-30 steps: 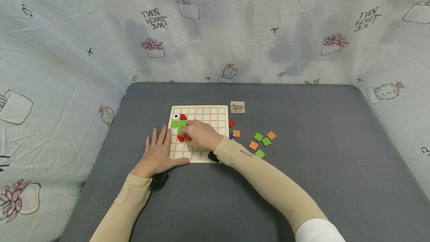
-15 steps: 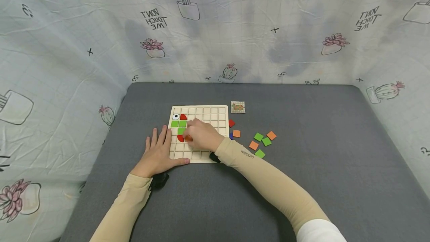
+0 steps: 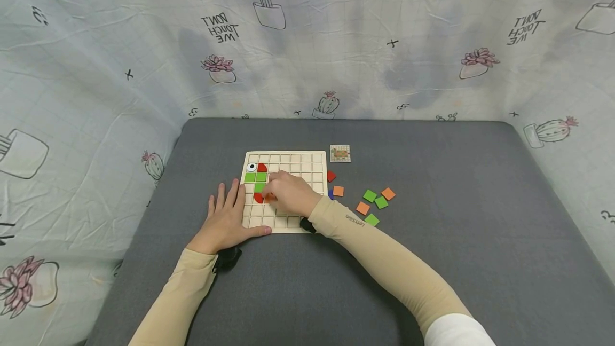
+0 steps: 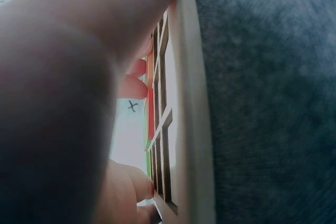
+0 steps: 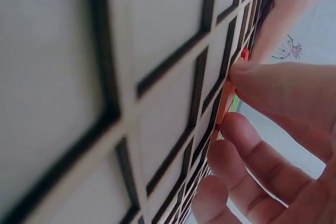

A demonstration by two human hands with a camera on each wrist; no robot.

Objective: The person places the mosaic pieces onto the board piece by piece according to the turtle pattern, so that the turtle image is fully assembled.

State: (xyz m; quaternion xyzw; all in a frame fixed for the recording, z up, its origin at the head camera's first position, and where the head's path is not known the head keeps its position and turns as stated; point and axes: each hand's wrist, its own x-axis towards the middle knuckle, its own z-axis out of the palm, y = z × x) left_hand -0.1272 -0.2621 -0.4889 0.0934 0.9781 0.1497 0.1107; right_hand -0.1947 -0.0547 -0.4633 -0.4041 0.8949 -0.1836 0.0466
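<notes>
A pale wooden grid board [image 3: 306,159] lies on the grey table. My left hand [image 3: 223,223] is spread flat at its left side, thumb along the front edge. My right hand [image 3: 290,194] is over the board's middle; its thumb and fingertips pinch an orange square tile [image 5: 226,100] at the grid in the right wrist view. Left of that tile sits a red rounded piece [image 3: 258,197]. Green squares [image 3: 260,187] fill cells above it, topped by a white eye tile [image 3: 251,167] and another red piece [image 3: 261,167]. The right hand hides cells beneath it.
A small pattern card [image 3: 340,154] lies beyond the board's right corner. Loose green tiles [image 3: 369,195] and orange tiles [image 3: 388,193] are scattered to the right. A red piece [image 3: 331,176], an orange square [image 3: 338,191] and a partly hidden blue piece [image 3: 330,194] lie beside the board's edge.
My right hand has shifted slightly to the right, uncovering more of the lower green square and showing orange beside the red piece. The left hand has stayed in place.
</notes>
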